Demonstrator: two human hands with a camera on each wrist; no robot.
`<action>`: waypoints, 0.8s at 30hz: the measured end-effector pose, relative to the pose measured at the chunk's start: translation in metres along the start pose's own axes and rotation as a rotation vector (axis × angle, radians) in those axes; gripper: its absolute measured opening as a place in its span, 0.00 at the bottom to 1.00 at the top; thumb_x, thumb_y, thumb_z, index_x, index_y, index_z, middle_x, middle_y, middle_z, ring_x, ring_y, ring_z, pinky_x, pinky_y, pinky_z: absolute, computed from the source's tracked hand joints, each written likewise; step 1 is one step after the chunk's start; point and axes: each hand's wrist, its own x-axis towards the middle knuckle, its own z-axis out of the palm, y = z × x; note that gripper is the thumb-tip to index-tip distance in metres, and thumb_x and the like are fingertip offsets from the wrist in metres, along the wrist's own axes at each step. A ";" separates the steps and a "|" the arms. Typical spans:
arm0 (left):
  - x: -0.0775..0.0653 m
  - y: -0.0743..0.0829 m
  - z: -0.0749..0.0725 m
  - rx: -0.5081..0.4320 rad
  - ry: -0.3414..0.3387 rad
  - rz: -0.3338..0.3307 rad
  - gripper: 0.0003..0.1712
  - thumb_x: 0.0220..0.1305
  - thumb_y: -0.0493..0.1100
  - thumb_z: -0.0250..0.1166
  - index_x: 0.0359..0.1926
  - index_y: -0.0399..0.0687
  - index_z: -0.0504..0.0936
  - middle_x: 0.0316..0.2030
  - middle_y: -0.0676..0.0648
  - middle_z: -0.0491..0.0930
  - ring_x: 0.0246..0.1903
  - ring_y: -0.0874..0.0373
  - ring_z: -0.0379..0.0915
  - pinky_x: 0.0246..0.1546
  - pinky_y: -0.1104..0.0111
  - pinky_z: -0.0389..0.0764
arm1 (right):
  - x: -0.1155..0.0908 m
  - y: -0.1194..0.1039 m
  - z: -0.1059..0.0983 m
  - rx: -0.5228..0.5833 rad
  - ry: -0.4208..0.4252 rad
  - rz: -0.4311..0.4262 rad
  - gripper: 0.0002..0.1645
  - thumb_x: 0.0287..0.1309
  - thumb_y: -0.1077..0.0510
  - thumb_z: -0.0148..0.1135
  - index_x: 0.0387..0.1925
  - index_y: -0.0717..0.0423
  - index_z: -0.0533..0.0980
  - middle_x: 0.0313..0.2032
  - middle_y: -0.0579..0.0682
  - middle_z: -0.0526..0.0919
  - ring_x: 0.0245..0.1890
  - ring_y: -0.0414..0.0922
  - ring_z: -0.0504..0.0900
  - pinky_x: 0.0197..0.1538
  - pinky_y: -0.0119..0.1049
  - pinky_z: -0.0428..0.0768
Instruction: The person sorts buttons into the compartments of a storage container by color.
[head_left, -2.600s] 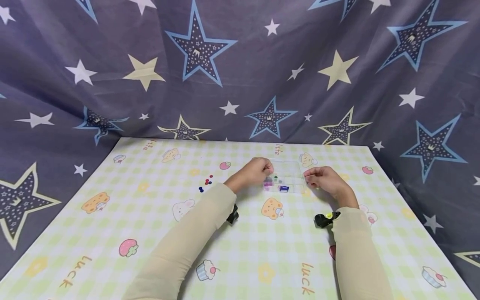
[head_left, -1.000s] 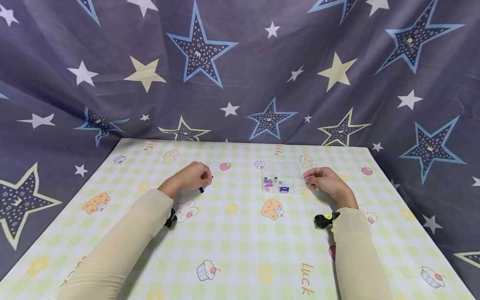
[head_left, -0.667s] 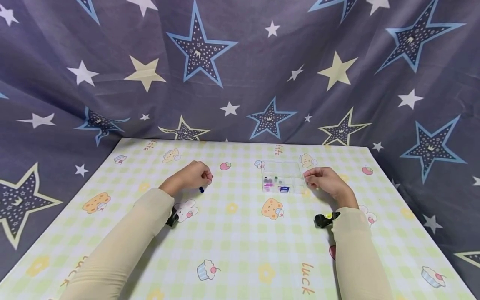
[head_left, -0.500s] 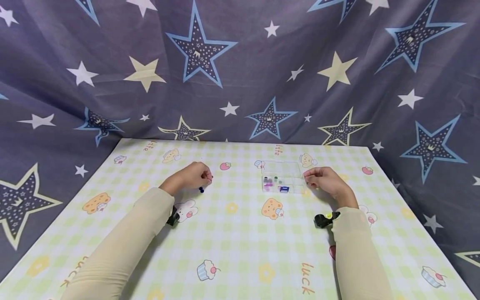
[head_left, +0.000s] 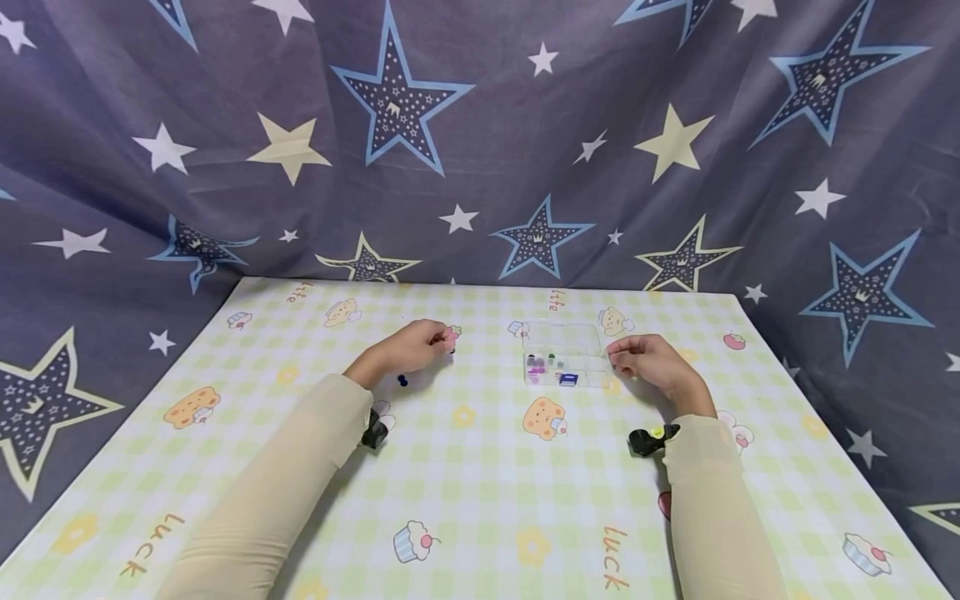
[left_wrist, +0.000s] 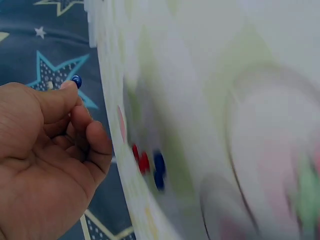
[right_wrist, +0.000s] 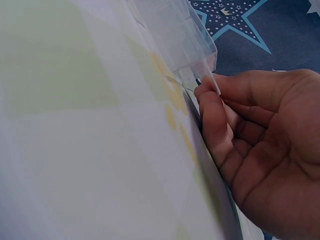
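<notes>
My left hand (head_left: 417,345) is raised over the tablecloth, left of the box. Thumb and fingertip pinch a small shiny blue bead (left_wrist: 76,81), which shows in the head view as a dark dot. Beneath this hand, two dark blue beads (left_wrist: 159,170) and some red beads (left_wrist: 143,162) lie on the cloth; the head view hides the red ones. At the right, my right hand (head_left: 651,364) pinches the edge of a clear compartment box (right_wrist: 172,32). Purple beads (head_left: 536,367), dark and green ones, and a small blue-and-white piece (head_left: 568,379) sit in its compartments.
A checked tablecloth (head_left: 465,483) with printed cakes, bears and strawberries covers the table. Behind the table's far edge hangs a dark curtain (head_left: 480,150) with stars. Black wrist cameras are strapped to both forearms.
My left hand has gone from the box to the loose beads, stayed there briefly, and now moves back rightward with a blue bead. The right hand stays at the box's edge.
</notes>
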 end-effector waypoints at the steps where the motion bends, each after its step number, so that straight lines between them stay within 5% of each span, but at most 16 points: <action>1: 0.003 0.003 0.003 -0.017 0.007 0.011 0.11 0.80 0.39 0.53 0.35 0.41 0.74 0.26 0.49 0.67 0.26 0.56 0.61 0.37 0.62 0.67 | 0.000 0.000 0.000 0.002 0.000 0.003 0.17 0.72 0.63 0.55 0.56 0.71 0.75 0.37 0.52 0.81 0.33 0.44 0.75 0.36 0.35 0.74; 10: 0.036 0.039 0.031 -0.097 0.045 0.082 0.09 0.80 0.40 0.52 0.41 0.42 0.76 0.32 0.48 0.73 0.30 0.57 0.64 0.39 0.64 0.68 | -0.002 -0.001 0.001 0.000 -0.004 0.002 0.18 0.74 0.62 0.55 0.57 0.71 0.75 0.39 0.53 0.82 0.34 0.44 0.76 0.36 0.36 0.74; 24: 0.077 0.089 0.076 -0.128 0.011 0.141 0.09 0.80 0.38 0.53 0.42 0.40 0.78 0.34 0.45 0.76 0.32 0.58 0.67 0.40 0.68 0.72 | -0.003 -0.003 -0.001 0.004 0.001 0.003 0.18 0.74 0.62 0.55 0.57 0.70 0.75 0.38 0.54 0.81 0.33 0.46 0.75 0.37 0.36 0.74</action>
